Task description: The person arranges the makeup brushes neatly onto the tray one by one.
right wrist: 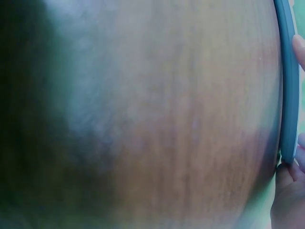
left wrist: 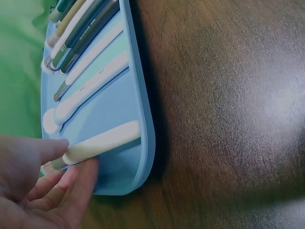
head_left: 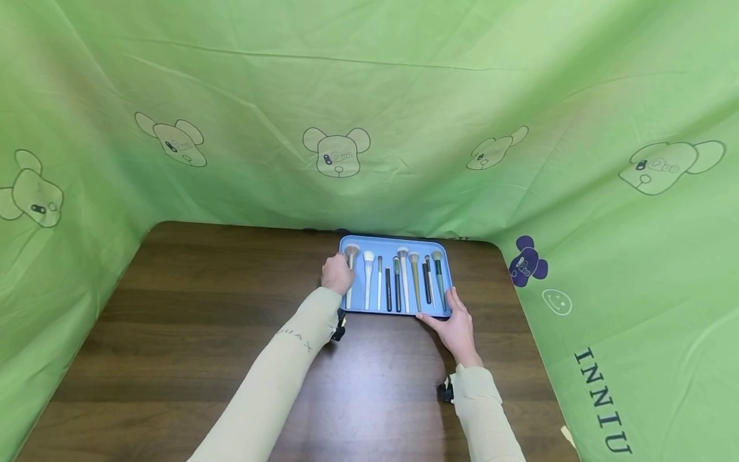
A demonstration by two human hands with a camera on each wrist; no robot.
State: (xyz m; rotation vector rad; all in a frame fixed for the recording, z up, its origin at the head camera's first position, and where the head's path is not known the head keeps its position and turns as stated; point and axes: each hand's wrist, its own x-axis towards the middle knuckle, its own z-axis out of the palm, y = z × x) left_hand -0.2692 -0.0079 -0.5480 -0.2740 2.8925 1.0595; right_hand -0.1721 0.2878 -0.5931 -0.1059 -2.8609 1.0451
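A blue tray (head_left: 387, 240) lies near the back of the table with several makeup brushes in a row, bristles toward the back. My left hand (head_left: 337, 274) is at its left end and pinches the leftmost makeup brush (head_left: 351, 251). In the left wrist view, the thumb (left wrist: 55, 149) and fingers hold this brush near its bristle end, while its pale handle (left wrist: 109, 142) lies over the tray. My right hand (head_left: 458, 327) grips the tray's front right corner, thumb at the front edge and fingers along the right side. Only parts of its fingers show in the right wrist view.
The dark wooden table (head_left: 231, 289) extends in front of the tray and to both sides. A green printed cloth (head_left: 254, 83) hangs behind the table and along its sides. In the tray, a white brush (head_left: 368, 276) lies beside the held one.
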